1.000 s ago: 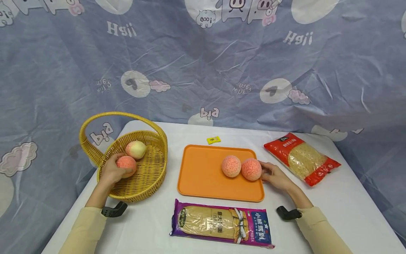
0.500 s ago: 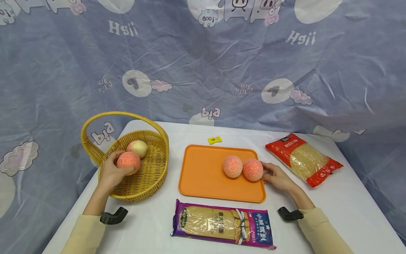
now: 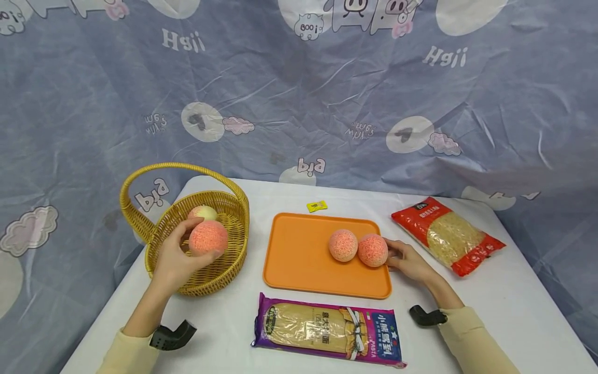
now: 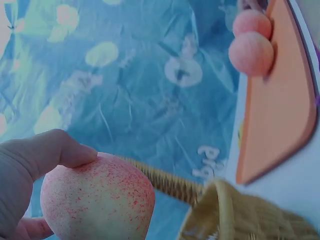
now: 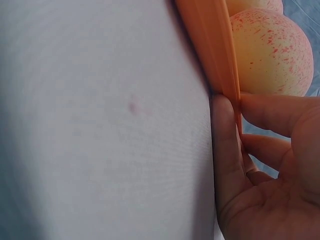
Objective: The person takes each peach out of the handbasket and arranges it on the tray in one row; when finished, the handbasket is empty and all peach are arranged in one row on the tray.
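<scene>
My left hand [image 3: 174,259] grips a pink-speckled peach [image 3: 208,238], held up over the yellow wicker basket [image 3: 240,246]. In the left wrist view that peach [image 4: 100,200] shows a pale side, with the thumb or a finger pressed on its top. Another peach [image 3: 202,212] lies inside the basket, partly covered by the held one. Two peaches [image 3: 343,245] sit side by side on the orange tray [image 3: 294,259]. At the tray's right edge, my right hand [image 3: 411,262] pinches the rim, with fingers [image 5: 275,112] right beside the nearer peach [image 5: 275,55].
A purple pasta packet [image 3: 327,332] lies in front of the tray. Behind it is a small yellow wrapped piece [image 3: 317,206]. To the right rests a red bag [image 3: 448,234] with pale contents. The basket's tall handle [image 3: 187,169] arches over its back. A patterned cloth [image 3: 299,104] hangs behind.
My left hand has lifted the peach up from inside the basket and carried it slightly right and nearer the camera. The right hand has stayed at the tray's edge.
</scene>
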The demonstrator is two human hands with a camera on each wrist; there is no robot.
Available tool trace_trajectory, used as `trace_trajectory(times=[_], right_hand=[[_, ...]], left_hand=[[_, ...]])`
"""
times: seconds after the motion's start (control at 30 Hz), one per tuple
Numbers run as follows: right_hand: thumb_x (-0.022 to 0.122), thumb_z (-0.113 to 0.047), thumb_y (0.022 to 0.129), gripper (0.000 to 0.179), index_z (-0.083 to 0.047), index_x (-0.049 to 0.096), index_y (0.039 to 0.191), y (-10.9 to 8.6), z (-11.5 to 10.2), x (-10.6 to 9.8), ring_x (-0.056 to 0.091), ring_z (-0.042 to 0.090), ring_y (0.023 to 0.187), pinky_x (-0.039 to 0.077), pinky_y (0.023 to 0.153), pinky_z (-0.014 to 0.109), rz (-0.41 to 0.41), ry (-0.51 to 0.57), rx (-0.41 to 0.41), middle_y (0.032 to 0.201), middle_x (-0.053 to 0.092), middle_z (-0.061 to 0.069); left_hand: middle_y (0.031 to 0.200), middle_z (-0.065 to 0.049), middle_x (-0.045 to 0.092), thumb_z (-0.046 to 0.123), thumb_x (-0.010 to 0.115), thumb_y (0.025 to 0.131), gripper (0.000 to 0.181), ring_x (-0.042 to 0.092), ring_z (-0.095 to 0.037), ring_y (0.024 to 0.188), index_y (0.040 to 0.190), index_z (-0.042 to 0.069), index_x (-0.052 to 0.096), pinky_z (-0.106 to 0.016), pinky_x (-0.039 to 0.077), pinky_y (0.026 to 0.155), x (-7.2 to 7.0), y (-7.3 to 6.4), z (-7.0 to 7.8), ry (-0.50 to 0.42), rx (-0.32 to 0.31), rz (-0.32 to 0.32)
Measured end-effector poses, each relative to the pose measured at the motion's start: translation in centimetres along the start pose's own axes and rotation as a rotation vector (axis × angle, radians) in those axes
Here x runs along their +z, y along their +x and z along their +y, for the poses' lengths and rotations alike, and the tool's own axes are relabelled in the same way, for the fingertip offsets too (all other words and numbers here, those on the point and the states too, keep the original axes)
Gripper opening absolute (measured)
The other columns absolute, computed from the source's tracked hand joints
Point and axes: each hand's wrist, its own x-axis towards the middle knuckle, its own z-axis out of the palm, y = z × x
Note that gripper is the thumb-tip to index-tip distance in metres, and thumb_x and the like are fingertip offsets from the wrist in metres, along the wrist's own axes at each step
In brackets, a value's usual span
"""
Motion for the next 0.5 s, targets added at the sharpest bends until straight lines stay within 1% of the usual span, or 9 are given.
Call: trace_trajectory(times=[0.13, 0.23, 0.37, 0.5], right_hand=[[0.059, -0.003, 0.092, 0.062, 0.009, 0.033, 0.147, 0.0, 0.2, 0.0, 0.055, 0.017, 0.093, 0.058, 0.072, 0.026, 0.006, -0.009, 0.0, 0.111, 0.052, 0.023], [0.059, -0.003, 0.092, 0.061, 0.009, 0.033, 0.147, 0.0, 0.3, 0.0, 0.054, 0.017, 0.093, 0.058, 0.071, 0.025, 0.016, -0.023, 0.0, 0.112, 0.052, 0.023], [0.06, -0.004, 0.093, 0.061, 0.009, 0.033, 0.147, 0.0, 0.3, 0.0, 0.055, 0.016, 0.094, 0.058, 0.071, 0.025, 0.023, -0.02, 0.0, 0.115, 0.052, 0.025], [0.06, -0.004, 0.093, 0.062, 0.009, 0.033, 0.147, 0.0, 0.4, 0.0, 0.056, 0.016, 0.095, 0.058, 0.072, 0.026, 0.014, -0.006, -0.006, 0.116, 0.052, 0.026]], left_hand=[[0.125, -0.012, 0.058, 0.007, 0.085, 0.069, 0.071, 0.052, -0.018, 0.111, 0.131, 0.003, 0.052, -0.011, 0.046, 0.083, 1.6, -0.5, 1.6, -0.03, 0.094, -0.034], [0.122, -0.011, 0.061, 0.006, 0.085, 0.067, 0.069, 0.054, -0.019, 0.109, 0.129, 0.005, 0.055, -0.019, 0.049, 0.086, 3.3, -0.5, 2.7, -0.068, 0.149, -0.082], [0.122, -0.009, 0.062, 0.007, 0.085, 0.067, 0.067, 0.056, -0.024, 0.111, 0.127, 0.009, 0.056, -0.033, 0.05, 0.09, 5.8, -0.1, 3.8, -0.113, 0.19, -0.162], [0.123, -0.008, 0.061, 0.009, 0.085, 0.066, 0.067, 0.056, -0.025, 0.115, 0.127, 0.011, 0.057, -0.043, 0.049, 0.091, 8.2, 0.4, 4.8, -0.119, 0.208, -0.22]])
